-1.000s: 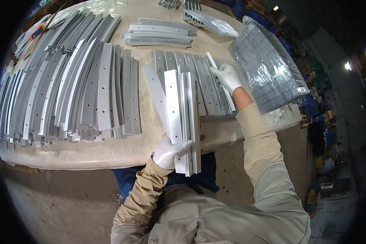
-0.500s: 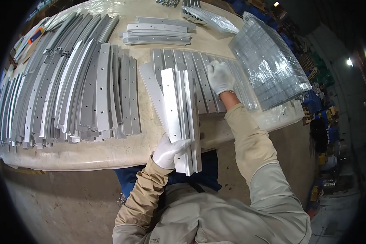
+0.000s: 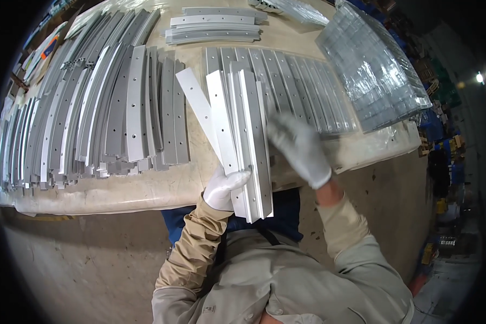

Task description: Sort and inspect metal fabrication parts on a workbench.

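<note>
My left hand (image 3: 221, 189), in a white glove, is wrapped round the lower end of a bundle of grey metal strips (image 3: 242, 146) with drilled holes. The bundle tilts up over the table edge. One more strip (image 3: 197, 102) slants out behind it to the left. My right hand (image 3: 302, 148), gloved too, is blurred beside the bundle's right side; its fingers look stretched out and hold nothing that I can see. Beyond it lies a row of similar strips (image 3: 286, 78) side by side, with clear plastic at its right part.
Many metal strips (image 3: 119, 108) are piled on the table's left. A smaller stack (image 3: 216, 27) lies at the back. A tall plastic-wrapped block (image 3: 370, 70) stands at the right. The covered table's front edge (image 3: 102, 204) runs before me.
My right hand has come off the row of strips, moving nearer and toward the bundle, its fist loosening. My left hand keeps hold of the bundle. The whole view has shifted slightly.
</note>
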`<state>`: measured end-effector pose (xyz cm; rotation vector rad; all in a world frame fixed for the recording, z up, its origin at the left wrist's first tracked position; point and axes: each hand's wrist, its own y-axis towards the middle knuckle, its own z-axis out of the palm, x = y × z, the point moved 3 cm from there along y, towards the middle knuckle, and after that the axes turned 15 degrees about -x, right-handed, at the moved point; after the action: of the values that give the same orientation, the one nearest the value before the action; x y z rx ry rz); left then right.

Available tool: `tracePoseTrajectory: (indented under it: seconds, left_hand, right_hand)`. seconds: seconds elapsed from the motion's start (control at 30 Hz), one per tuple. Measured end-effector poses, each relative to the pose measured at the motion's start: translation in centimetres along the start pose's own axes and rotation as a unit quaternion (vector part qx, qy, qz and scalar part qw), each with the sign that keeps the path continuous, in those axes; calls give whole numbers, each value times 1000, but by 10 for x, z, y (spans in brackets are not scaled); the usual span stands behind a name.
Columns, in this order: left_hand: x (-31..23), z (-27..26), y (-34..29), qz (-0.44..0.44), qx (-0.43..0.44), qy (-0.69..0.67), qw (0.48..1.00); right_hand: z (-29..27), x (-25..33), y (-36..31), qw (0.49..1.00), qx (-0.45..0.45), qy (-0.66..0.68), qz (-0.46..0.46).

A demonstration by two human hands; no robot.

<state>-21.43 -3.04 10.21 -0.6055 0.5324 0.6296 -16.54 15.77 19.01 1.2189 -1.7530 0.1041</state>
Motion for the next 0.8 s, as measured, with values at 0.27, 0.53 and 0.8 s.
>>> tracePoseTrajectory:
  seconds: [0.27, 0.53, 0.8]
  left_hand:
    - [-4, 5, -4, -72, 31, -68, 995]
    - [-4, 17, 2, 1, -25, -66, 998]
    - [-7, 24, 2, 15, -50, -49, 997]
  right_hand:
    - [7, 8, -36, 939, 70, 169, 292]
    - [-2, 3, -30, 972, -83, 103, 194]
    - [-15, 24, -23, 966, -207, 113, 103]
